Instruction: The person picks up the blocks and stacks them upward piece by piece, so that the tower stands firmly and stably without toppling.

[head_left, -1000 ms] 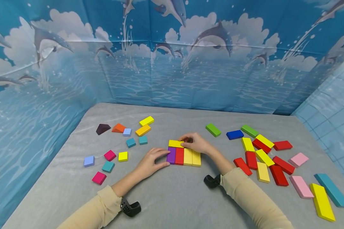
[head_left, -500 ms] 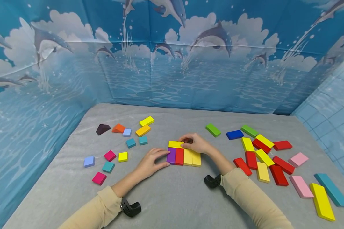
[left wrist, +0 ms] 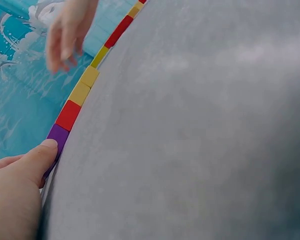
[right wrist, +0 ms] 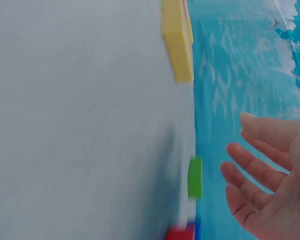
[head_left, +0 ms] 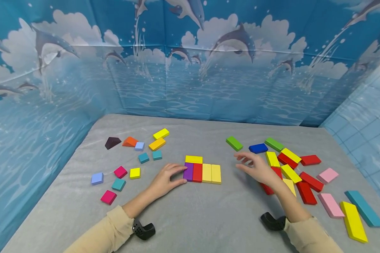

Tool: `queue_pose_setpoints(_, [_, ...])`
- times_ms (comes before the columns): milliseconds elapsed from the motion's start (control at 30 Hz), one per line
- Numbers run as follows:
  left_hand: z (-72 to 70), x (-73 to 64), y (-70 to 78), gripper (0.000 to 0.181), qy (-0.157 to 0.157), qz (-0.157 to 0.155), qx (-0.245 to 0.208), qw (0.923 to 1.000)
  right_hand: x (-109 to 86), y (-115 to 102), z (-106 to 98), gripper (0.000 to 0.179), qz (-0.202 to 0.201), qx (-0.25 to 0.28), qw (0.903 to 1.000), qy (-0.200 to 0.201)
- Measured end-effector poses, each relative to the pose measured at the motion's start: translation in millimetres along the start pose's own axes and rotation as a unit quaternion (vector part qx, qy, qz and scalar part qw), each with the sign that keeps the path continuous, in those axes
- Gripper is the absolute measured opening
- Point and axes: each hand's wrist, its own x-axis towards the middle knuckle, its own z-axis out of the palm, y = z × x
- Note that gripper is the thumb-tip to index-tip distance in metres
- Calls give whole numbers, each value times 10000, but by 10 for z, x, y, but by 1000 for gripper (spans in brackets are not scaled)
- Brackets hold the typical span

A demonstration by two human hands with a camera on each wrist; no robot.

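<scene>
A flat row of blocks lies mid-table in the head view: a purple block [head_left: 188,172], a red block [head_left: 197,173] and two pale yellow blocks [head_left: 211,174] side by side. A bright yellow block [head_left: 194,159] lies crosswise along the far ends of the purple and red ones. My left hand [head_left: 166,180] rests at the row's left end, index finger and thumb touching the purple block; the left wrist view shows the thumb tip [left wrist: 49,144] against its near end. Lifted off to the right, my right hand [head_left: 256,169] holds nothing, its fingers loosely bent and spread.
Right of the row lies a scatter of several blocks, including a green block [head_left: 234,143], a blue block [head_left: 258,148] and a long teal block [head_left: 365,208]. Smaller pieces lie to the left, among them a yellow cube [head_left: 135,173] and an orange piece [head_left: 130,141]. A dolphin-print curtain [head_left: 190,88] hangs behind.
My right hand has let go of the bright yellow crosswise block and moved right, toward the scattered blocks. My left hand stays at the purple block.
</scene>
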Motion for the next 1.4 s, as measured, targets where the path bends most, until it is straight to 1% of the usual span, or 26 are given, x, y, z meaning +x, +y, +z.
queue_pose_setpoints(133, [6, 5, -1, 42, -6, 27, 13, 10000, -365, 65, -164, 40, 594, -490, 9968, 219])
queue_pose_setpoints(267, [7, 1, 4, 42, -4, -28, 10, 10000, -632, 100, -248, 43, 944, -847, 9913, 364])
queue_pose_setpoints(400, [5, -4, 23, 41, -1, -44, 26, 10000, -805, 130, -269, 47, 1217, -1108, 9855, 414])
queue_pose_setpoints(500, [-3, -8, 30, 41, 20, -35, 57, 10000, -853, 152, -257, 50, 1284, -1263, 9830, 364])
queue_pose_setpoints(600, [-5, -13, 32, 42, 32, -40, 67, 10000, -865, 173, -239, 48, 1149, -1311, 9842, 313])
queue_pose_setpoints(733, [3, -13, 21, 42, 22, -31, 75, 10000, -861, 191, -216, 44, 902, -1197, 9885, 221])
queue_pose_setpoints(833, [9, -7, 15, 42, 7, -19, 78, 10000, -854, 194, -205, 44, 753, -1171, 9901, 184])
queue_pose_setpoints(967, [8, -2, 17, 42, 3, -21, 76, 10000, -842, 188, -208, 46, 721, -1270, 9891, 166])
queue_pose_setpoints(1133, [2, -2, 24, 42, -18, -18, 57, 10000, -803, 173, -220, 43, 703, -1460, 9868, -20])
queue_pose_setpoints(1267, [-5, -7, 32, 41, -38, -21, 6, 10000, -680, 155, -224, 39, 424, -1413, 9890, -85])
queue_pose_setpoints(1400, [-4, -4, 35, 42, -28, -25, 14, 10000, -412, 103, -203, 37, 203, -1130, 9933, -159])
